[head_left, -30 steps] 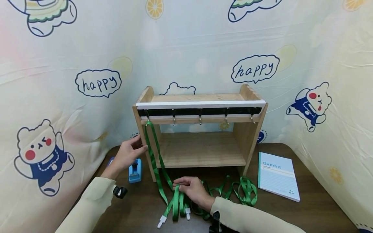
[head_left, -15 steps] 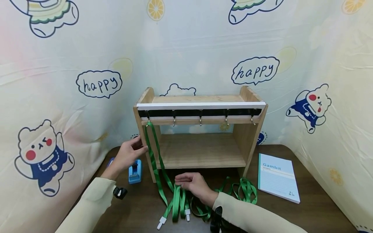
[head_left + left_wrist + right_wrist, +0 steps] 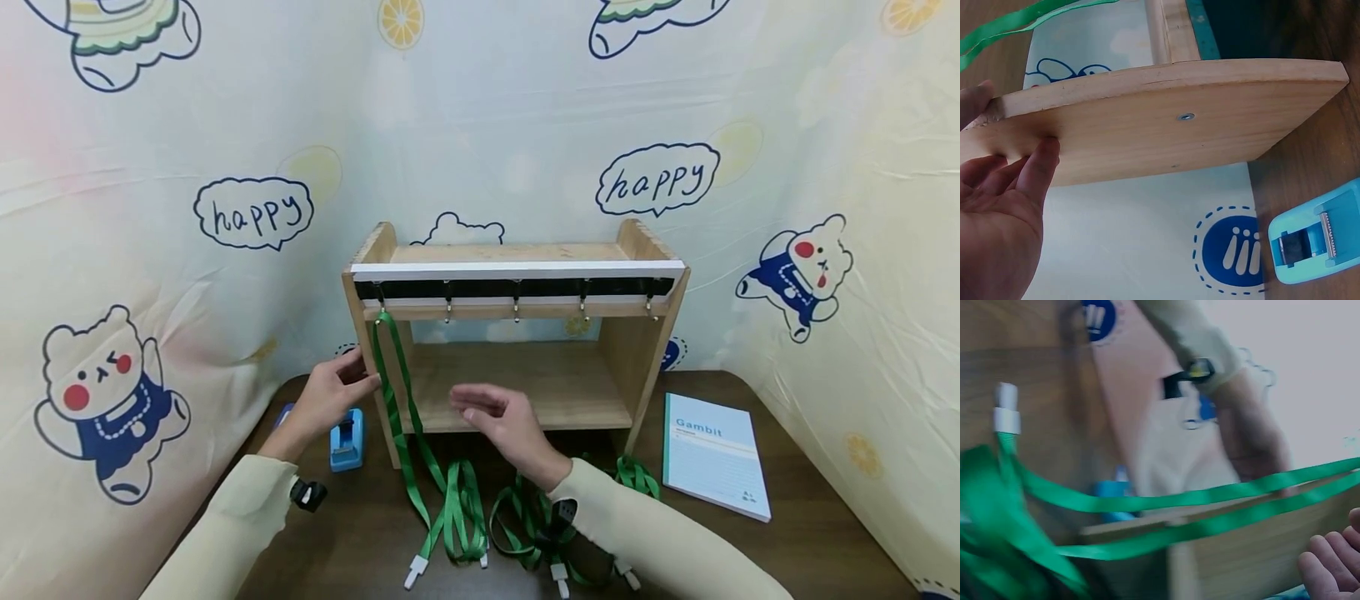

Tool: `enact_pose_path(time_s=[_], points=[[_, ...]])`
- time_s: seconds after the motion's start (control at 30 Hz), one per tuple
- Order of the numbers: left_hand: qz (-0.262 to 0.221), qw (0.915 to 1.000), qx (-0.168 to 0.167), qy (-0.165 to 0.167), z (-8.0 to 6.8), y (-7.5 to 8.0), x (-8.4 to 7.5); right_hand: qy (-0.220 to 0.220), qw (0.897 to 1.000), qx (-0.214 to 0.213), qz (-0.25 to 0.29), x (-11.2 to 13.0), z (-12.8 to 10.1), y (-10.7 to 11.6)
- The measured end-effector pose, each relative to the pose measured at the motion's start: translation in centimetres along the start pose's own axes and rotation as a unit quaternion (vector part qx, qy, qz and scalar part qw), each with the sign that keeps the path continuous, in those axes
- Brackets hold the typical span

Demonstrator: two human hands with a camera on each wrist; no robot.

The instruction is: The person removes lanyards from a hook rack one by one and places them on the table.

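A wooden shelf [image 3: 517, 387] with a row of hooks [image 3: 515, 310] stands on the dark table. One green lanyard [image 3: 393, 375] hangs from the leftmost hook and trails onto the table. My left hand [image 3: 352, 375] grips the front edge of the shelf's left side panel [image 3: 1166, 119], thumb in front and fingers [image 3: 1041, 162] on the outer face. My right hand [image 3: 468, 404] hovers in front of the lower shelf, fingers relaxed and holding nothing. More green lanyards [image 3: 532, 517] lie tangled below it. The right wrist view is blurred; lanyard strands [image 3: 1210, 499] cross it.
A blue tape dispenser [image 3: 347, 437] sits left of the shelf, just under my left hand, also in the left wrist view [image 3: 1310, 240]. A notebook [image 3: 712, 454] lies at the right. A printed cloth backdrop [image 3: 525, 125] encloses the table on three sides.
My right hand has let go of the lanyards on the table and risen toward the shelf. The lanyards stay on the table. My left hand has not moved.
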State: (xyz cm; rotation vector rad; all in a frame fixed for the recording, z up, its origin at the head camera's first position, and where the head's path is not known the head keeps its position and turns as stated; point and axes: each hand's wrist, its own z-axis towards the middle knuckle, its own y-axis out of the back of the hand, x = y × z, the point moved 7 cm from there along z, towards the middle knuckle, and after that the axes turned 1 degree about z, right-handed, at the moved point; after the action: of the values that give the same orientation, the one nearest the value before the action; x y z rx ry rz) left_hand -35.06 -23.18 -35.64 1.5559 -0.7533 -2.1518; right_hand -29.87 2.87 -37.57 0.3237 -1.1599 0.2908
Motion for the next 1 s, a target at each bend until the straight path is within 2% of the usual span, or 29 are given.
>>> enact_pose_path(time_s=[0.13,0.27,0.53,0.77,1.0], points=[[0.001,1.0000,0.001,-0.003,0.1,0.0,-0.2,0.072,0.997,-0.013,0.004,3.5,0.8,0.7],[0.001,1.0000,0.003,-0.005,0.0,0.0,-0.1,0.100,0.995,-0.012,0.000,5.8,1.2,1.1],[0.002,0.9999,0.001,-0.016,0.0,0.0,-0.2,0.079,0.996,0.033,-0.005,7.5,2.2,0.1],[0.002,0.9999,-0.004,-0.014,0.0,0.0,-0.3,0.086,0.995,0.050,-0.009,8.2,4.0,-1.6],[-0.006,0.9999,-0.004,-0.016,0.0,0.0,-0.3,0.066,0.995,0.069,-0.018,8.4,5.6,-3.5]])
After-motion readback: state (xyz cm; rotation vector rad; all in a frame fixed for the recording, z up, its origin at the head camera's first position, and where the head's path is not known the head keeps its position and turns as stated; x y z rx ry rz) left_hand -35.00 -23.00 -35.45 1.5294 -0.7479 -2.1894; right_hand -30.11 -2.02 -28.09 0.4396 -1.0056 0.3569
